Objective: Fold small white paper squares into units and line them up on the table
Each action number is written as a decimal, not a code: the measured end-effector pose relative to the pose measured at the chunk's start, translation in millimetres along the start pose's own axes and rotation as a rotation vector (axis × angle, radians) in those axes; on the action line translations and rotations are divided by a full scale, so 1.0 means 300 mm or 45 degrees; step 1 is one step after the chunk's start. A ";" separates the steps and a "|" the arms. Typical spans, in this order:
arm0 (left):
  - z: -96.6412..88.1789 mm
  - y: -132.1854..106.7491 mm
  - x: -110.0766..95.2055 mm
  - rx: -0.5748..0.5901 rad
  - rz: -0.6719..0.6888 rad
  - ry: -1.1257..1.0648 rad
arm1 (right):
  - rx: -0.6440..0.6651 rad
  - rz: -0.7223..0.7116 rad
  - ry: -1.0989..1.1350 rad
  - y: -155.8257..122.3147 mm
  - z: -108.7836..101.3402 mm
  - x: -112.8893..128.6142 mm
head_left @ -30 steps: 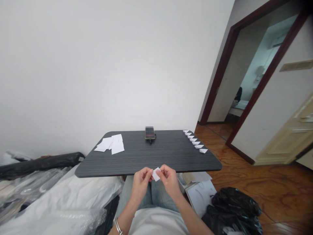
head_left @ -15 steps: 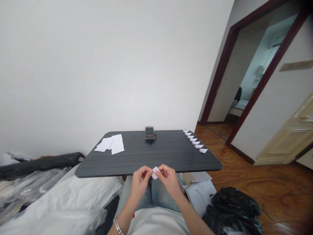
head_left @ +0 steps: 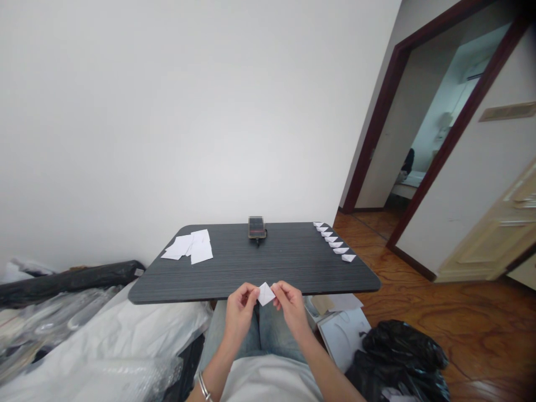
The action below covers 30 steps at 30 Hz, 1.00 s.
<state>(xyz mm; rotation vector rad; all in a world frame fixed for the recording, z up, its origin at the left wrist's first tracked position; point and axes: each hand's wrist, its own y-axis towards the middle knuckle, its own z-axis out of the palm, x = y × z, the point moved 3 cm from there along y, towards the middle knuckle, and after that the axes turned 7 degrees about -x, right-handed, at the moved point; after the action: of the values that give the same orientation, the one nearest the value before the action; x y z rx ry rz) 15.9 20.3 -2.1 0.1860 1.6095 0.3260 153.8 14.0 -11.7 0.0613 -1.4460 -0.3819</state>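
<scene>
Between my hands, just off the table's front edge, is a small piece of folded white paper (head_left: pixel 265 294), turned as a diamond with crease lines on its face. My left hand (head_left: pixel 241 307) pinches its left corner between thumb and forefinger. The right corner is pinched by my right hand (head_left: pixel 290 304), its other fingers curled behind. Several small folded paper pieces (head_left: pixel 340 250) lie in a row along the right side of the dark table (head_left: pixel 251 273). Flat white paper sheets (head_left: pixel 201 247) overlap at the table's left.
A phone-like device (head_left: pixel 256 228) on a stand with a cable is at the table's back, near the wall. Plastic-wrapped bundles (head_left: pixel 104 335) lie on the left. On the right floor are a white paper bag (head_left: pixel 341 335) and black plastic bags (head_left: pixel 402 357).
The right thumb and fingers have drawn back to the paper's right corner, so more of its face shows. The left hand has barely moved.
</scene>
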 end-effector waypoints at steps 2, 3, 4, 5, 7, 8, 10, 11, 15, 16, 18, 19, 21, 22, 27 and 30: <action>-0.006 0.004 0.000 -0.031 0.000 -0.004 | -0.038 0.035 0.057 0.006 -0.008 -0.007; -0.009 0.005 -0.001 -0.038 0.001 -0.005 | -0.028 0.055 0.076 0.008 -0.009 -0.009; -0.011 0.006 -0.001 -0.043 0.004 -0.005 | -0.004 0.076 0.089 0.008 -0.008 -0.010; -0.013 0.007 -0.002 -0.046 0.009 -0.004 | 0.026 0.094 0.091 0.007 -0.006 -0.010; -0.014 0.006 -0.004 -0.051 0.025 0.001 | 0.073 0.119 0.085 0.004 0.001 -0.010; -0.013 0.006 -0.005 -0.053 0.030 0.000 | 0.074 0.124 0.087 0.002 0.003 -0.009; -0.010 0.004 -0.003 -0.045 0.008 -0.017 | 0.042 0.123 0.097 -0.001 0.004 -0.009; -0.007 0.004 0.000 -0.030 -0.027 -0.037 | 0.018 0.123 0.101 -0.001 0.002 -0.010; 0.003 0.003 0.011 0.021 -0.181 -0.171 | -0.056 0.095 0.106 0.002 -0.011 -0.015; 0.004 0.003 0.011 0.022 -0.187 -0.197 | -0.057 0.075 0.107 0.002 -0.013 -0.014; 0.005 0.005 0.011 0.024 -0.172 -0.220 | -0.048 0.031 0.105 0.002 -0.013 -0.013; 0.006 0.006 0.012 0.030 -0.167 -0.225 | -0.047 0.018 0.098 0.001 -0.011 -0.012; 0.008 0.007 0.014 0.034 -0.167 -0.235 | -0.052 0.025 0.091 -0.001 -0.008 -0.013; 0.008 0.007 0.014 0.026 -0.167 -0.243 | -0.056 0.038 0.093 -0.003 -0.006 -0.014; 0.005 0.007 0.013 -0.025 -0.149 -0.262 | -0.033 0.065 0.109 -0.006 0.000 -0.014; 0.006 0.005 0.014 0.004 -0.155 -0.237 | -0.027 0.069 0.099 -0.003 -0.002 -0.013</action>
<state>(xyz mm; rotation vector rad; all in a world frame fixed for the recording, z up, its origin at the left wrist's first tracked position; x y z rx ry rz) 17.5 23.3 -5.6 0.1167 1.4303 0.2060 154.0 14.0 -15.7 0.0196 -1.3639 -0.3470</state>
